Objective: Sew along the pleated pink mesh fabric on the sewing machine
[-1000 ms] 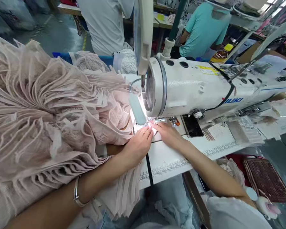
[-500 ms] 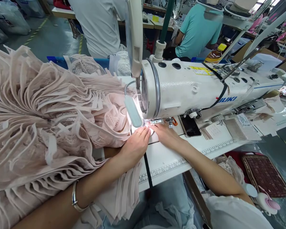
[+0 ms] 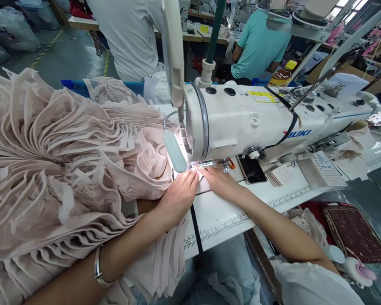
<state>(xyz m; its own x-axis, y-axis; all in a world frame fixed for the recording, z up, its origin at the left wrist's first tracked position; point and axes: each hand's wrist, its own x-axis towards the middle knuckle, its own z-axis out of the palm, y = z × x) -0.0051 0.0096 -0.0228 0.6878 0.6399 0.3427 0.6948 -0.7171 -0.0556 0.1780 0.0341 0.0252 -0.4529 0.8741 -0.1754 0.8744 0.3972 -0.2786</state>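
Note:
My left hand (image 3: 180, 189) rests at the needle area of a white sewing machine (image 3: 238, 118), fingers pressed together on a pale pink garment piece (image 3: 204, 185). Opposite it, my right hand (image 3: 218, 180) holds the same piece down, its fingertips close to the left ones. My hands and a pale green lamp (image 3: 175, 151) hide most of the piece and the needle. Left of the machine, a big heap of pale pink lace-trimmed garment pieces (image 3: 51, 140) reaches over my left forearm; a lace part (image 3: 150, 163) lies close to my left hand.
A black phone (image 3: 253, 169) and an orange clip (image 3: 231, 163) lie under the machine arm. A ruler strip (image 3: 224, 226) runs along the table's front edge. Behind, a bottle with a yellow cap (image 3: 282, 74) stands near a person in a teal shirt (image 3: 262, 42); another wears white (image 3: 127, 38).
The whole view has shifted slightly, with the machine appearing a little further left. Both hands stay at the needle area, with hardly any movement relative to the machine.

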